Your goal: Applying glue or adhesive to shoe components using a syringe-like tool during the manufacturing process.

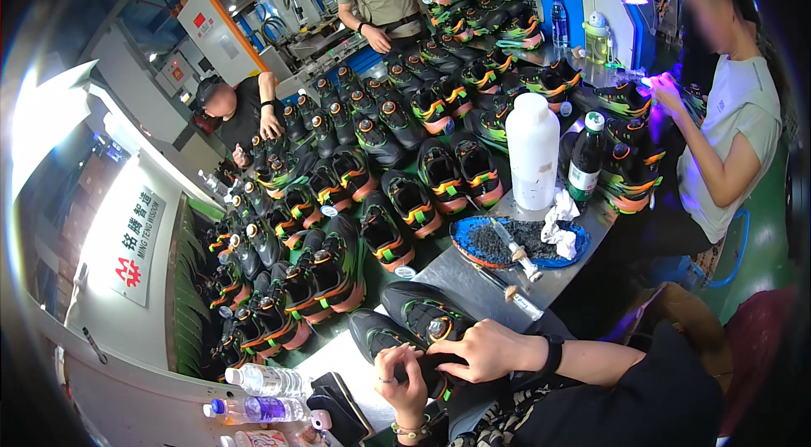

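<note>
A pair of black sports shoes lies in front of me at the table's near edge, the left shoe (372, 332) beside the right shoe (420, 305). A round dial shows on the right shoe's upper, with green and orange trim near it. My right hand (486, 351) comes in from the right, its fingers closed in a pinch on the shoe just below the dial. Close beside it, my left hand (400, 381) has its fingers curled inward over the shoes. What lies between those left fingertips is hidden.
Rows of black, orange and green shoes (338, 185) fill the table ahead. At right stand a white bottle (532, 151), a dark bottle (585, 161) and a blue tray (583, 254) of black granules. Syringes (522, 303) lie nearby. Plastic bottles (266, 381) lie lower left. Several people work around.
</note>
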A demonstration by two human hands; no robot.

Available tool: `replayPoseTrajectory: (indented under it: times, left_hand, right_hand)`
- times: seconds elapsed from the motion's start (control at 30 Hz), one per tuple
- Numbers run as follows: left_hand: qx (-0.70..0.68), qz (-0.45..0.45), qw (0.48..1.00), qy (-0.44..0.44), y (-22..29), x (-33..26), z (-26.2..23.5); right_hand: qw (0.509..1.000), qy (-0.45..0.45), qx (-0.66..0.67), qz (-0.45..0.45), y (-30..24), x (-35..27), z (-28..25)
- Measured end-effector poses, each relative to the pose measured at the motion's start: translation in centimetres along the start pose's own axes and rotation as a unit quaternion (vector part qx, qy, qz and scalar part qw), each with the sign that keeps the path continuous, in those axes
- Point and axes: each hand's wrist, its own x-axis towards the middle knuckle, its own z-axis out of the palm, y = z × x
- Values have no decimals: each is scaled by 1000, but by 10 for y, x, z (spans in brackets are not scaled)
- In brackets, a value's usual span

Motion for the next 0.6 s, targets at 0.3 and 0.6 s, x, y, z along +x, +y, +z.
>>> replayPoseTrajectory:
  times: [0.3, 0.6]
  left_hand:
    - [-5, 2, 1000, 5, -5, -1, 2]
    - [-2, 2, 1000, 4, -9, -4, 2]
  right_hand:
    - [999, 35, -14, -23, 6, -1, 6]
    - [1000, 3, 2, -2, 2, 0, 0]
